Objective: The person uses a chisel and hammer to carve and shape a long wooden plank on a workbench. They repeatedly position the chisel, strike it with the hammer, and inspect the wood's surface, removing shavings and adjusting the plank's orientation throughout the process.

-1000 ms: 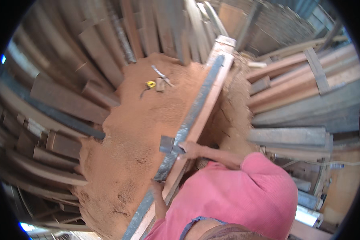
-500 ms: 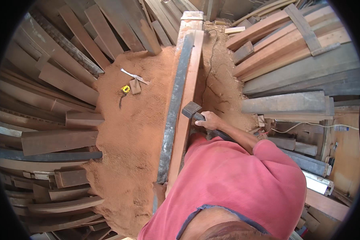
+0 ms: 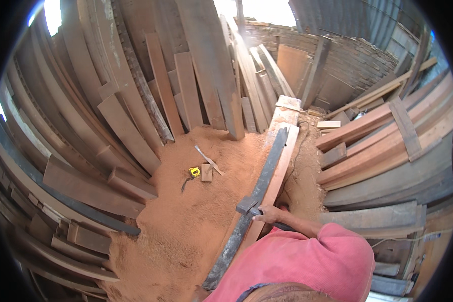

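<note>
My right hand (image 3: 270,214) is closed on a dark mallet-like tool with a blocky head (image 3: 246,205), which is over a long dark, pale-flecked strip (image 3: 267,171). The strip lies along a reddish wooden beam (image 3: 278,181) resting on a whitish, dusty timber (image 3: 286,103). My left hand (image 3: 200,293) is at the strip's near end, mostly hidden at the lower edge, so its fingers are unclear. A yellow tape measure (image 3: 194,172), a small wooden block (image 3: 206,172) and a long, flat pale tool (image 3: 204,155) lie on the sawdust left of the beam.
Reddish sawdust (image 3: 161,236) covers the ground. Many planks (image 3: 105,141) lean around the left and back, and stacked boards (image 3: 372,136) lie to the right. A cable (image 3: 299,146) runs beside the beam. A brick wall (image 3: 347,60) and corrugated sheets (image 3: 367,20) stand behind.
The tool in my right hand moved off the strip to the right, then back over it. My view has tilted up, showing more wall and planks at the back.
</note>
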Motion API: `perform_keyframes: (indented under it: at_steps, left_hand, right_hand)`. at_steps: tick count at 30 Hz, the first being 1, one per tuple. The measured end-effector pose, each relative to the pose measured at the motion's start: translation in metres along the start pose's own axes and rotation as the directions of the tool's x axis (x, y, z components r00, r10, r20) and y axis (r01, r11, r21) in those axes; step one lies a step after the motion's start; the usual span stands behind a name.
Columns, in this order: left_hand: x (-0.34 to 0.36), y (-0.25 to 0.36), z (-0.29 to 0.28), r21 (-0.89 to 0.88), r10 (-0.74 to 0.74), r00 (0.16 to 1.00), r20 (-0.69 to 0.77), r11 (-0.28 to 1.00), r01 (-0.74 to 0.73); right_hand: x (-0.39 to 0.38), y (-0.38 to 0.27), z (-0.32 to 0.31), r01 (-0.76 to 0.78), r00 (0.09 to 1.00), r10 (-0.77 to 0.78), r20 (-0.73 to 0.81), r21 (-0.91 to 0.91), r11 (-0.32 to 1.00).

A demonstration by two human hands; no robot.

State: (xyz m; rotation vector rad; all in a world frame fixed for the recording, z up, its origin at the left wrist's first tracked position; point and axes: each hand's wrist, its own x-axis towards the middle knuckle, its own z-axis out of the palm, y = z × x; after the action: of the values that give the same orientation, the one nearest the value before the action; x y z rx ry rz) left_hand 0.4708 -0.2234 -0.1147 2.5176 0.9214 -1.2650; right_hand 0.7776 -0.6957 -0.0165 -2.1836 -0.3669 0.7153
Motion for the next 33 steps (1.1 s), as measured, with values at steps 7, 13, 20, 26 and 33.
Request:
perform_keyframes:
  at_steps: [7,13,20,26,33]
  left_hand:
    - [0.029,0.036,-0.040,-0.059,0.023,0.984,-0.175,0.998,-0.034]
    - [-0.004,0.280,-0.231,-0.686,-0.204,0.829,-0.520,0.678,-0.263]
    - [0.024,0.471,-0.268,-0.768,-0.314,0.720,-0.619,0.049,-0.639]
    - [0.049,0.524,-0.251,-0.873,-0.411,0.810,-0.419,-0.062,-0.484]
    - [0.059,0.524,-0.259,-0.921,-0.337,0.901,-0.274,-0.177,-0.346]
  right_hand:
    - [0.065,0.006,-0.040,0.247,0.963,-0.250,0.099,0.037,0.968]
    - [0.135,0.013,-0.143,0.280,0.936,-0.269,0.226,-0.019,0.960]
    - [0.179,-0.051,-0.284,0.295,0.935,-0.272,0.227,-0.076,0.952]
    - [0.247,-0.033,-0.299,0.111,0.956,-0.133,0.261,0.098,0.989]
    - [0.289,-0.008,-0.298,0.143,0.933,-0.169,0.316,0.103,0.984]
